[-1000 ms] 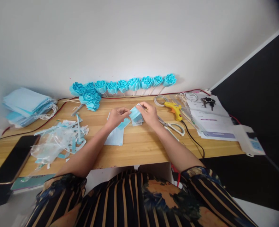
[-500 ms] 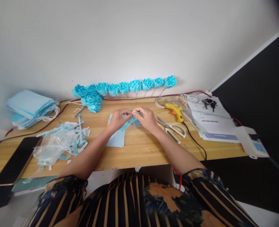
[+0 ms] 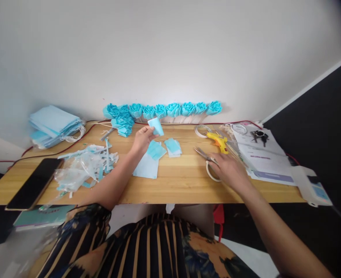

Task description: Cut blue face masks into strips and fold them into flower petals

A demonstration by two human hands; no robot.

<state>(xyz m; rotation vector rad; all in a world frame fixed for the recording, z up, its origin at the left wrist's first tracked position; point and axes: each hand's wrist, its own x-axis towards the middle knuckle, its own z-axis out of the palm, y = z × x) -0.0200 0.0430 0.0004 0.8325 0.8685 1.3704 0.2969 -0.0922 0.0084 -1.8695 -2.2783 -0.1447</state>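
My left hand [image 3: 143,140] is raised over the table, thumb and fingers pinching a folded light-blue fabric piece [image 3: 156,126]. Below it lie small blue fabric pieces [image 3: 157,150] on a larger pale-blue sheet [image 3: 146,167]. Another little stack of cut blue fabric [image 3: 173,147] rests just to the right. At the right, my right hand [image 3: 230,169] closes over the handles of the scissors [image 3: 203,154]. Their blades point left and away from me, and one white handle loop shows beneath my fingers; the other is mostly hidden.
Blue fabric flowers [image 3: 173,109] line the wall. A yellow glue gun [image 3: 217,142] lies beyond my right hand, beside papers [image 3: 260,158] with keys [image 3: 259,137]. On the left are fabric scraps with plastic [image 3: 80,170], a phone [image 3: 33,185] and stacked face masks [image 3: 53,123].
My hands have parted. The left lifted the folded blue piece slightly away and left; the right let go of it and moved right onto the scissors. The view shifted slightly.
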